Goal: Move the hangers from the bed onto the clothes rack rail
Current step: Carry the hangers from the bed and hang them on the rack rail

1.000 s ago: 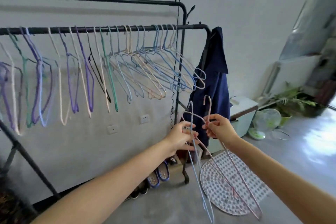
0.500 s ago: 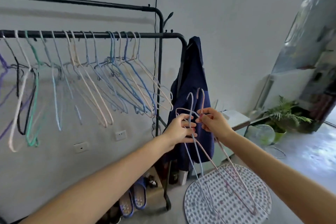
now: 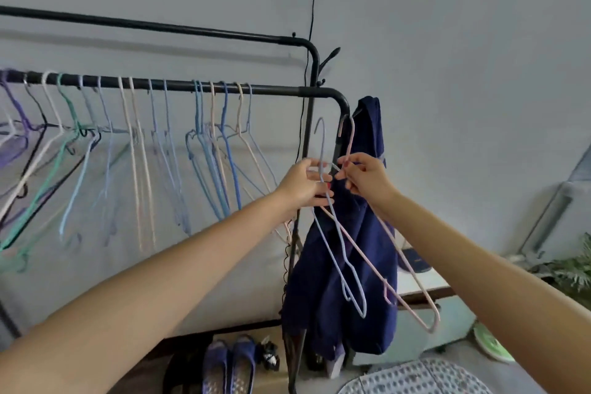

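Most of the job looks done, judging by the black metal clothes rack rail (image 3: pixel 271 90), which already carries a long row of thin wire hangers (image 3: pixel 204 137) in lilac, white, green, pale blue and peach, strung from the 9 o'clock edge of the view toward the rail's bent corner near 12 o'clock. Two hangers are not yet hung. The left hand (image 3: pixel 303 189) has its fingers curled around the neck of a slim pale-blue wire hanger (image 3: pixel 339 246), whose hook stands just below the rail's corner; the right hand (image 3: pixel 367 179) pinches the neck of a slim pink wire hanger (image 3: pixel 412 291) between thumb and fingertips, its body hanging down toward 5 o'clock. The two hangers cross each other just beneath the hands, so they probably need separating before each hook goes over the bare stretch of rail near the corner. The bed is out of view, so I cannot tell whether more hangers wait there. A second, higher black rail (image 3: pixel 160 27) runs behind, against a plain pale wall with a thin black cable dropping at 12 o'clock. A dark navy garment (image 3: pixel 319 297) hangs from the rack's end post. On the grey floor sit blue slippers (image 3: pixel 230 365) at 6 o'clock, a patterned round mat (image 3: pixel 431 377) at 5 o'clock, and green leafy plants (image 3: pixel 572 269) at 3 o'clock.
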